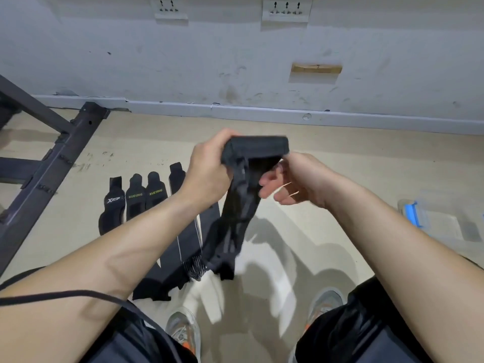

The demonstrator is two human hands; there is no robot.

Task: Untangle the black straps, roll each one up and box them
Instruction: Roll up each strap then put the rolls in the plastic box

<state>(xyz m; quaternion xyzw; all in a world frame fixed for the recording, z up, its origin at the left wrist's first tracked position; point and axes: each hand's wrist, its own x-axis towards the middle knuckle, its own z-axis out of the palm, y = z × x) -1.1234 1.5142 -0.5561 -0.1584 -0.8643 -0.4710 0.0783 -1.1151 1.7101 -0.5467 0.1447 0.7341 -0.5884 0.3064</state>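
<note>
I hold a black strap (237,205) up in front of me; its top end is rolled into a short bundle and the rest hangs down towards the floor. My left hand (208,170) grips the left end of the rolled part. My right hand (289,180) is beside the roll on the right, fingers loosely curled, with a thin rubber band across them; whether it touches the strap is unclear. Several more black straps (136,199) lie side by side on the floor to the left, and a longer one (183,247) stretches towards my feet.
A clear plastic box with a blue latch (429,222) stands on the floor at the right. A black metal frame (52,153) crosses the left side. The wall and skirting run along the back. My shoes and knees fill the bottom edge.
</note>
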